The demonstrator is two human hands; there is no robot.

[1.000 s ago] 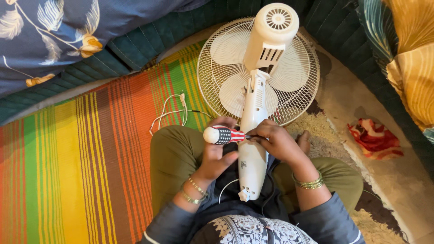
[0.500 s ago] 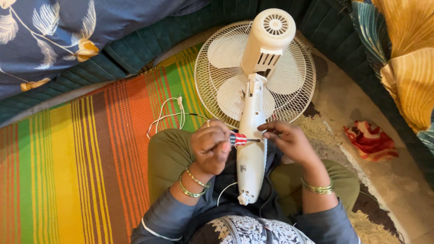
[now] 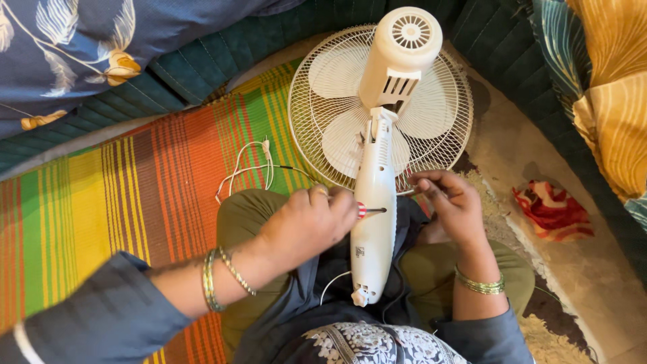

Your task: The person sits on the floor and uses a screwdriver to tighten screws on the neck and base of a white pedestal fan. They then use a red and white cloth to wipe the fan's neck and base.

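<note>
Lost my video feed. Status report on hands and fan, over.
Left hand gripping red-handled screwdriver, tip against white plastic fan stem. Right hand beside the stem, empty. White power cord lies clear on striped mat.

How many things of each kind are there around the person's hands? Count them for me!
Fans: 1, white fan lying across the lap
Screwdrivers: 1, screwdriver in the left hand, tip against the fan; the right hand is beside the fan
White cords: 1, cord on the striped mat
Red cloths: 1, crumpled cloth
Total: 4
</note>
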